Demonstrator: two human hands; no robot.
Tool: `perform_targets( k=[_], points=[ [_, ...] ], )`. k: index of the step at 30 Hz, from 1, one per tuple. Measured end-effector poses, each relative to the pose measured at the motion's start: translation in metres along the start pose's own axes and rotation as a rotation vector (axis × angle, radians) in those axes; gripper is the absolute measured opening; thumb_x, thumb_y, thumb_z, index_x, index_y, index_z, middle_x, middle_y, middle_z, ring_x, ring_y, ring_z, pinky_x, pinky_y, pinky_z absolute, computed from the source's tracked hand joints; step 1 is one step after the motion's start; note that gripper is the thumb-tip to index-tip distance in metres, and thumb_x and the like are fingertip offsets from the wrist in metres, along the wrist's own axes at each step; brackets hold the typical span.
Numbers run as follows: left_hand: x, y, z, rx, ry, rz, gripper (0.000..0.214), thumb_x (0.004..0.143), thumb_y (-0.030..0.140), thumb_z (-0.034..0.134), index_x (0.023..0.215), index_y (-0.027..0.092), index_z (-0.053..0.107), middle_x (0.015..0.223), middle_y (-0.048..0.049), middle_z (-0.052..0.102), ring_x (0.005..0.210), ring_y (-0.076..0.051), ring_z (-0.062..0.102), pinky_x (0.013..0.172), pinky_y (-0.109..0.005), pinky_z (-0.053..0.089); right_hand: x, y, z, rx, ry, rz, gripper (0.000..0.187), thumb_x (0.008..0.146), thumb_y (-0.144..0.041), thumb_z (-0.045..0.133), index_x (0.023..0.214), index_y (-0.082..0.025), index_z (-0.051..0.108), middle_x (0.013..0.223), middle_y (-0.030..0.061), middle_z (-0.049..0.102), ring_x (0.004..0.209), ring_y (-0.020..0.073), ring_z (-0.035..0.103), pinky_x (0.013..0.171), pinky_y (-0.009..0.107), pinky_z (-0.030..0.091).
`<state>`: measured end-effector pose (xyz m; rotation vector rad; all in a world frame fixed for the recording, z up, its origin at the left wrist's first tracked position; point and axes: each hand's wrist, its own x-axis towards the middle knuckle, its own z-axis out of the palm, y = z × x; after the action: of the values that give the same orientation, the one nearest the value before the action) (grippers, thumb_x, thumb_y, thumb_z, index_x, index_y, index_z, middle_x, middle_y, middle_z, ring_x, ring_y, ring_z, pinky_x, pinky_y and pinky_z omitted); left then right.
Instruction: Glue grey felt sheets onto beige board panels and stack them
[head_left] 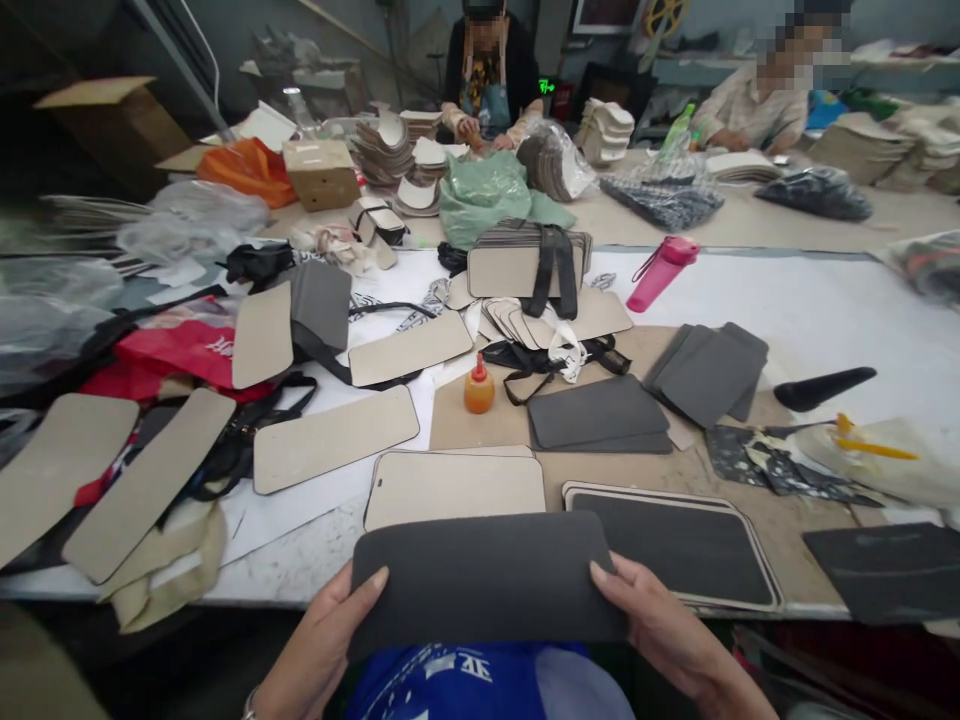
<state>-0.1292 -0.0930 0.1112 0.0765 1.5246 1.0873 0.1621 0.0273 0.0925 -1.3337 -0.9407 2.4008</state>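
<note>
Between my two hands is a dark grey rectangular foam sheet with rounded corners, held just off the table's near edge. My left hand grips its left end, thumb on top, fingers hidden beneath. The other end is pinched by my right hand in the same way. Right behind the sheet lie beige panels with dark rims. To their right, a dark sheet rests on beige-edged panels. Farther back sits a small stack of dark grey sheets.
An orange squeeze bottle stands mid-table. More grey sheets, a black-handled tool and a yellow brush-like tool lie right. Beige panels and bags spread left. A pink bottle lies behind; two people sit opposite.
</note>
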Motion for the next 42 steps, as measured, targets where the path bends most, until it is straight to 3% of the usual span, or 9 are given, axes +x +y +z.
perform_targets(
  k=[3,9,13,16,21,29,42],
  points=[
    [0.014,-0.001,-0.025,-0.033,0.006,-0.024,0.059,0.055,0.046,0.073,0.104,0.016,0.062,0.098,-0.0098,0.068,0.092,-0.029,0.062,0.081,-0.041,0.051,0.014,0.003,0.021,-0.112,0.057,-0.047,0.048,0.072,-0.049,0.060,0.107,-0.016,0.061,0.097,0.0081,0.066,0.091,0.0221,0.060,0.086,0.036,0.044],
    [0.064,0.008,-0.065,0.016,0.005,0.035,0.044,0.055,0.043,0.072,0.087,0.013,0.065,0.078,-0.0069,0.070,0.075,-0.023,0.064,0.075,-0.036,0.051,0.068,0.019,0.043,-0.705,0.502,-0.246,0.042,0.066,-0.058,0.054,0.068,-0.017,0.061,0.068,0.0043,0.063,0.070,0.0209,0.057,0.065,0.030,0.045],
    [0.103,0.020,-0.080,0.226,-0.076,0.165,0.041,0.059,0.051,0.063,0.076,0.014,0.063,0.072,-0.0048,0.066,0.070,-0.020,0.060,0.067,-0.031,0.048,0.091,0.032,0.049,-1.008,0.710,-0.303,0.036,0.078,-0.049,0.036,0.070,-0.020,0.055,0.074,0.0071,0.062,0.074,0.0206,0.057,0.068,0.029,0.043],
    [0.128,0.029,-0.082,0.510,-0.059,0.263,0.040,0.061,0.057,0.054,0.060,0.017,0.058,0.056,0.0007,0.057,0.059,-0.016,0.052,0.057,-0.026,0.041,0.096,0.034,0.051,-1.108,0.796,-0.285,0.032,0.080,-0.044,0.032,0.071,-0.021,0.054,0.076,0.0073,0.062,0.074,0.0202,0.056,0.069,0.030,0.042],
    [0.148,0.037,-0.079,0.871,0.100,0.318,0.037,0.062,0.055,0.049,0.052,0.019,0.052,0.047,0.0044,0.046,0.053,-0.013,0.042,0.053,-0.024,0.032,0.099,0.029,0.050,-1.277,0.881,-0.140,0.035,0.082,-0.049,0.036,0.063,-0.022,0.048,0.065,0.0016,0.056,0.061,0.0163,0.051,0.060,0.027,0.036],
    [0.148,0.029,-0.071,0.956,0.212,0.295,0.030,0.062,0.048,0.051,0.049,0.021,0.051,0.045,0.0039,0.049,0.052,-0.014,0.046,0.052,-0.025,0.032,0.113,0.027,0.051,-1.424,0.916,0.039,0.035,0.087,-0.047,0.036,0.072,-0.021,0.054,0.075,0.0009,0.058,0.066,0.0143,0.054,0.053,0.024,0.029],
    [0.150,0.022,-0.062,1.076,0.285,0.312,0.031,0.065,0.049,0.051,0.050,0.022,0.052,0.046,0.0037,0.052,0.050,-0.015,0.048,0.051,-0.025,0.033,0.120,0.027,0.045,-1.436,0.929,0.084,0.028,0.090,-0.040,0.037,0.076,-0.021,0.054,0.082,0.0039,0.063,0.072,0.0159,0.060,0.057,0.025,0.032]
  ],
)
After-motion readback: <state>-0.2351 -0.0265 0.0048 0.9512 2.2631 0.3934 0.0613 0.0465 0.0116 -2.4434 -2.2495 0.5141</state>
